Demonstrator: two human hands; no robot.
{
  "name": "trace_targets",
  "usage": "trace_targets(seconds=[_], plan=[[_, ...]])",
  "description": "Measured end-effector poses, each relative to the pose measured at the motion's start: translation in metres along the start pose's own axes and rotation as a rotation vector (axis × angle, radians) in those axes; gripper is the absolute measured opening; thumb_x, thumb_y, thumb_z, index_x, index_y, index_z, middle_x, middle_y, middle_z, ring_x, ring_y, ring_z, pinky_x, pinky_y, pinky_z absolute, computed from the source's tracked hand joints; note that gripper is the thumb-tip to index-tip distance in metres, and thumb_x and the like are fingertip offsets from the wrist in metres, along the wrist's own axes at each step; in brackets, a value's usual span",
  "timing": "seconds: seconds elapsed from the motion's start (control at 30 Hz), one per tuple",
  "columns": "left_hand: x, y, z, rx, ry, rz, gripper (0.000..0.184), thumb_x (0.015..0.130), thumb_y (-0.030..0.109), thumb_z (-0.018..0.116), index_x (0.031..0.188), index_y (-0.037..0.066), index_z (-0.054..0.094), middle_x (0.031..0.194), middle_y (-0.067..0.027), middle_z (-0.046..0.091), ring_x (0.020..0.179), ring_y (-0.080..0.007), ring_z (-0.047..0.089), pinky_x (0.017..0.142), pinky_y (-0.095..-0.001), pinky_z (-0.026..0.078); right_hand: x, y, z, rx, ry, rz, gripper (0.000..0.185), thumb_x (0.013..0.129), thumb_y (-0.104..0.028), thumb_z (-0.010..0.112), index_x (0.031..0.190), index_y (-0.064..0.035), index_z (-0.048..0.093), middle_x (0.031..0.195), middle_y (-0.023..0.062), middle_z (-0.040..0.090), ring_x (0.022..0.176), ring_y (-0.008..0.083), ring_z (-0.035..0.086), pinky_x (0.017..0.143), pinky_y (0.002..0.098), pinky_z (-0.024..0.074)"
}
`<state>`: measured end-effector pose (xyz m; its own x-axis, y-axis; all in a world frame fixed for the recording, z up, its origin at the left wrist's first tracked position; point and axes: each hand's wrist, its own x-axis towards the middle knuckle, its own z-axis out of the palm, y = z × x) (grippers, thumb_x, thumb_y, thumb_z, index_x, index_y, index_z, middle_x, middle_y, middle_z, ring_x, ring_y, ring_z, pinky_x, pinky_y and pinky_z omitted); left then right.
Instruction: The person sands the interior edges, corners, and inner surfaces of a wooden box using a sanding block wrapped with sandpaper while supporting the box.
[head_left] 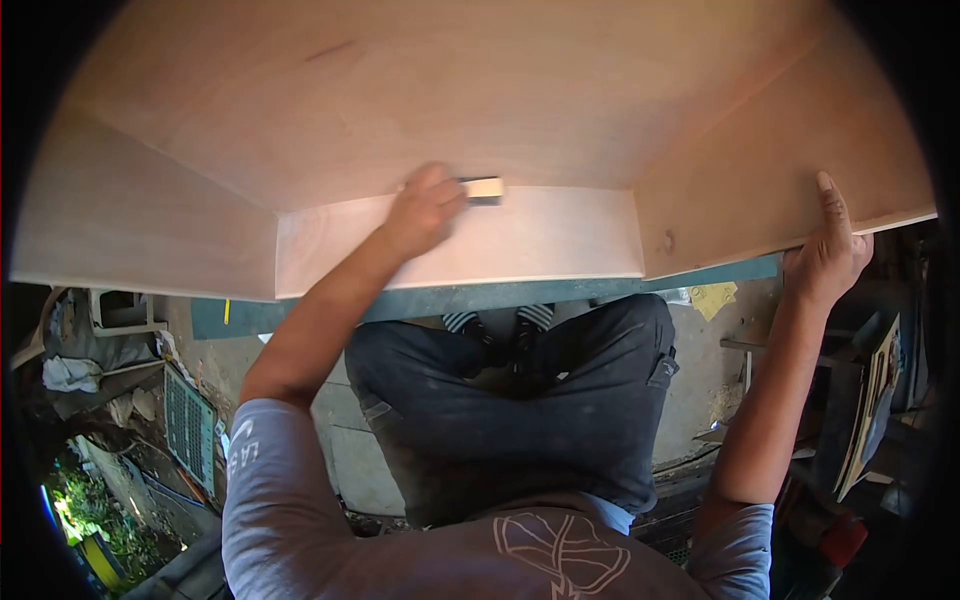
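Observation:
A large, shallow wooden box (pixel 480 80) fills the upper view, its open side toward me. My left hand (pixel 428 210), slightly blurred, is closed around a sanding block (pixel 483 190) with a pale body and dark edges. The block lies against the inside of the box, where the near wall (pixel 540 235) meets the broad panel. At the far right, my right hand (pixel 832 250) grips the edge of the right side wall (pixel 770 185). Its thumb lies along the inner face, and the other fingers are mostly hidden behind the edge.
A teal board (pixel 700 275) runs beneath the box's near edge. My knees (pixel 620 350) are just below it. A grey-green crate (pixel 190 430) and clutter lie on the left. Leaning flat sheets (pixel 868 410) and a red object (pixel 843 540) are on the right.

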<state>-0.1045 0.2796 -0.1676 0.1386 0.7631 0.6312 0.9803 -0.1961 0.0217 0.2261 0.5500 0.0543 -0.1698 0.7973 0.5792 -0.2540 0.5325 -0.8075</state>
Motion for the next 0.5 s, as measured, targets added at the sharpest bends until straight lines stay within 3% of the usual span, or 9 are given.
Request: trace_targets(seconds=[0.07, 0.17, 0.27, 0.33, 0.5], plan=[[0.027, 0.019, 0.041, -0.054, -0.010, 0.009, 0.010, 0.073, 0.008, 0.067, 0.081, 0.004, 0.064, 0.086, -0.0081, 0.058, 0.091, -0.0293, 0.056, 0.081, -0.0419, 0.051, 0.002, 0.001, -0.001, 0.013, 0.005, 0.007, 0.026, 0.089, 0.000, 0.076, 0.112, 0.0082, 0.068, 0.110, 0.0125, 0.072, 0.100, 0.0219, 0.069, 0.095, 0.0317, 0.0524], [0.050, 0.030, 0.035, -0.122, 0.038, 0.004, 0.007, 0.075, 0.008, 0.066, 0.082, 0.005, 0.064, 0.086, -0.0076, 0.059, 0.092, -0.0292, 0.057, 0.083, -0.0417, 0.051, 0.008, 0.000, -0.008, 0.003, -0.029, 0.036, 0.026, 0.089, 0.000, 0.076, 0.113, 0.0086, 0.068, 0.111, 0.0126, 0.072, 0.101, 0.0219, 0.069, 0.096, 0.0318, 0.0522], [-0.012, -0.011, -0.005, 0.030, 0.026, 0.029, 0.016, 0.074, 0.006, 0.071, 0.089, 0.002, 0.069, 0.087, -0.0078, 0.061, 0.087, -0.0287, 0.058, 0.080, -0.0435, 0.051, 0.002, 0.003, -0.008, -0.053, 0.012, 0.001, 0.025, 0.089, 0.001, 0.076, 0.112, 0.0092, 0.069, 0.112, 0.0134, 0.072, 0.102, 0.0218, 0.069, 0.096, 0.0314, 0.0527], [-0.040, -0.028, -0.047, 0.026, -0.067, -0.018, 0.027, 0.068, 0.005, 0.071, 0.094, 0.001, 0.071, 0.088, -0.0089, 0.061, 0.085, -0.0294, 0.058, 0.078, -0.0451, 0.051, -0.001, 0.005, -0.009, 0.018, 0.008, 0.022, 0.024, 0.090, 0.001, 0.075, 0.111, 0.0095, 0.070, 0.112, 0.0140, 0.072, 0.103, 0.0219, 0.069, 0.096, 0.0313, 0.0531], [0.022, 0.007, 0.019, -0.032, -0.001, 0.082, 0.019, 0.068, 0.009, 0.067, 0.086, 0.003, 0.068, 0.086, -0.0083, 0.059, 0.087, -0.0286, 0.056, 0.079, -0.0436, 0.050, -0.005, -0.002, -0.004, 0.007, -0.015, 0.012, 0.024, 0.090, 0.002, 0.075, 0.112, 0.0090, 0.070, 0.111, 0.0138, 0.072, 0.101, 0.0218, 0.070, 0.095, 0.0316, 0.0537]])
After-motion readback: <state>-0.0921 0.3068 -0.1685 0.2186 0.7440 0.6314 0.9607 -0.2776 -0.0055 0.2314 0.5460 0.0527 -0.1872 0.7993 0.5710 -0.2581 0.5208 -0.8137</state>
